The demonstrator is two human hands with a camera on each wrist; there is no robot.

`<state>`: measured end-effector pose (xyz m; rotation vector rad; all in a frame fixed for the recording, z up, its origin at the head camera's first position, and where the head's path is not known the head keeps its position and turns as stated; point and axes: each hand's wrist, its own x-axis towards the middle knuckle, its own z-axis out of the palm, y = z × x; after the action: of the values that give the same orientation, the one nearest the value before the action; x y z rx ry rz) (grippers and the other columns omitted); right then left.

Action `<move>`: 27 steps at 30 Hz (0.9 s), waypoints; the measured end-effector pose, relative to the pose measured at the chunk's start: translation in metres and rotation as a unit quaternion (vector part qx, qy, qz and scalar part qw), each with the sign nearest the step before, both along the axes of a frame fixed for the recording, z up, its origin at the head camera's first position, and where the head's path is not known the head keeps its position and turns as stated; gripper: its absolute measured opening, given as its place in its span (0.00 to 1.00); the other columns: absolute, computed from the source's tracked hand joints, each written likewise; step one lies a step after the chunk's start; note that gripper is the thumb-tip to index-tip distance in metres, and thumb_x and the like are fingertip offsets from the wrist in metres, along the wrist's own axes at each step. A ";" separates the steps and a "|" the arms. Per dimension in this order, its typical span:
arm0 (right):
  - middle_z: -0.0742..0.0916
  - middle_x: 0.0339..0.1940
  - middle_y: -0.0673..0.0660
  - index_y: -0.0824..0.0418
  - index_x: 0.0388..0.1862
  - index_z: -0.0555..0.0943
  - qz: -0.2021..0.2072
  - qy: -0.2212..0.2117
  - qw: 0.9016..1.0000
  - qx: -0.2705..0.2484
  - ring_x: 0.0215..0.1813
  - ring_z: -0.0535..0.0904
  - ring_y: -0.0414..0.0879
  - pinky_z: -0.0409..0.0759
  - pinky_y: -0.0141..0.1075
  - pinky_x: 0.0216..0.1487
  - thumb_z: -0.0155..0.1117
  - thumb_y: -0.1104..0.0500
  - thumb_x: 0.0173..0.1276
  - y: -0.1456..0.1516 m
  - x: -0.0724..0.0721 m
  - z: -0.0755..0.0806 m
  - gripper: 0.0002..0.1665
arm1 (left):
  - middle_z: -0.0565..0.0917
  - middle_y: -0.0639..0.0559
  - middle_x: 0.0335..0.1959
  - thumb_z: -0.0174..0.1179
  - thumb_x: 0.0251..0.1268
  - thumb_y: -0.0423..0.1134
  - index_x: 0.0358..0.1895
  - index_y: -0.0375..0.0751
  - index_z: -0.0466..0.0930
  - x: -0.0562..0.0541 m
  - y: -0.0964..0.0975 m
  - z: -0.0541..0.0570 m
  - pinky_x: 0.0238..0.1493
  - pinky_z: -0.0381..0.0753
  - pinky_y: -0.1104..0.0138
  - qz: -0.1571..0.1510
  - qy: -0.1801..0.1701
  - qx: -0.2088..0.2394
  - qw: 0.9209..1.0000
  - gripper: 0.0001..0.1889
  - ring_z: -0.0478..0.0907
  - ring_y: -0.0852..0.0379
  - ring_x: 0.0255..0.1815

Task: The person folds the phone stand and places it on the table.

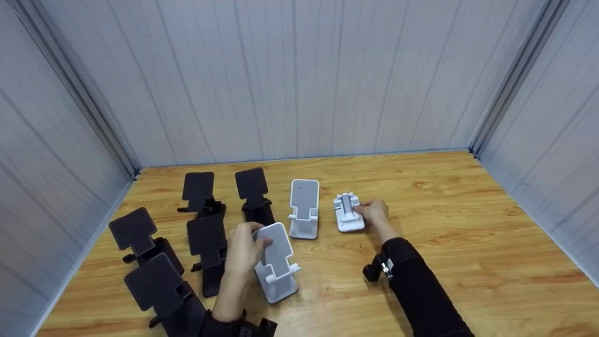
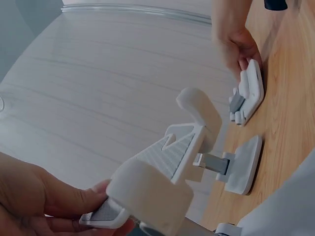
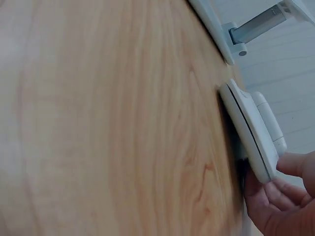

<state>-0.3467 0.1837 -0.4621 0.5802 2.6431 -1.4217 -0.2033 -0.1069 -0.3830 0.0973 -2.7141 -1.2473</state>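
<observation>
My left hand pinches the upper edge of a white phone stand with a grey pad, thumb on its face. That stand is unfolded; in the left wrist view its two white hooks face the camera. Farther right, my right hand grips the right edge of a folded white phone stand, which lies low on the table. The right wrist view shows the thumb on top of this folded stand and fingers under its edge. Between the hands stands another unfolded white phone stand.
Several black phone stands, unfolded, stand on the left, among them a back one, one near the middle and a front one by my left forearm. The wooden table is enclosed by pale panel walls.
</observation>
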 end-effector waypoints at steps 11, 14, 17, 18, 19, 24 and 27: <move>0.92 0.52 0.70 0.75 0.54 0.89 0.018 0.069 0.995 0.071 0.39 0.86 0.47 0.83 0.29 0.39 0.69 0.63 0.77 0.002 0.008 0.010 0.15 | 0.91 0.28 0.47 0.74 0.62 0.21 0.48 0.20 0.89 0.011 0.012 0.020 0.48 0.95 0.51 -0.047 0.056 0.034 0.997 0.12 0.91 0.37 0.49; 0.91 0.54 0.71 0.75 0.57 0.87 0.035 0.103 0.993 0.042 0.51 0.89 0.59 0.87 0.35 0.47 0.65 0.62 0.81 0.000 0.015 0.024 0.17 | 0.91 0.29 0.46 0.75 0.62 0.22 0.48 0.20 0.89 0.013 0.017 0.027 0.46 0.96 0.52 -0.074 0.070 0.039 0.994 0.13 0.92 0.38 0.47; 0.92 0.46 0.68 0.78 0.59 0.85 0.063 0.128 0.989 -0.048 0.42 0.90 0.55 0.89 0.31 0.43 0.63 0.63 0.82 -0.005 0.027 0.040 0.18 | 0.92 0.29 0.44 0.75 0.61 0.23 0.47 0.20 0.89 0.015 0.023 0.034 0.42 0.96 0.54 -0.103 0.096 0.052 0.989 0.12 0.93 0.39 0.42; 0.92 0.42 0.66 0.79 0.59 0.84 0.080 0.134 0.984 -0.086 0.38 0.90 0.51 0.88 0.29 0.40 0.62 0.65 0.82 -0.007 0.033 0.044 0.18 | 0.92 0.29 0.44 0.75 0.61 0.22 0.47 0.19 0.89 0.015 0.025 0.036 0.41 0.96 0.55 -0.113 0.101 0.058 0.987 0.12 0.93 0.40 0.41; 0.92 0.37 0.61 0.80 0.59 0.84 0.100 0.137 0.978 -0.126 0.34 0.88 0.46 0.87 0.26 0.37 0.61 0.65 0.82 -0.008 0.038 0.049 0.17 | 0.92 0.28 0.44 0.75 0.62 0.22 0.48 0.19 0.89 0.016 0.028 0.038 0.40 0.96 0.56 -0.121 0.104 0.065 0.985 0.13 0.93 0.41 0.40; 0.87 0.30 0.46 0.68 0.46 0.89 0.236 0.106 0.922 -0.289 0.32 0.83 0.35 0.86 0.25 0.38 0.55 0.67 0.85 -0.012 0.069 0.068 0.15 | 0.92 0.28 0.44 0.75 0.61 0.22 0.48 0.19 0.89 0.015 0.039 0.045 0.37 0.95 0.57 -0.147 0.114 0.078 0.980 0.13 0.91 0.43 0.36; 0.88 0.32 0.46 0.61 0.43 0.89 0.303 0.082 0.892 -0.327 0.34 0.84 0.35 0.87 0.25 0.41 0.55 0.65 0.86 -0.012 0.085 0.073 0.15 | 0.92 0.29 0.42 0.75 0.60 0.22 0.46 0.20 0.89 0.014 0.043 0.045 0.35 0.94 0.57 -0.150 0.122 0.074 0.978 0.12 0.91 0.43 0.34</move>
<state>-0.2614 0.1716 -0.3888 -0.4106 1.9302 -1.9868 -0.1897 -0.0635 -0.3375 -0.4355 -2.4848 -1.4316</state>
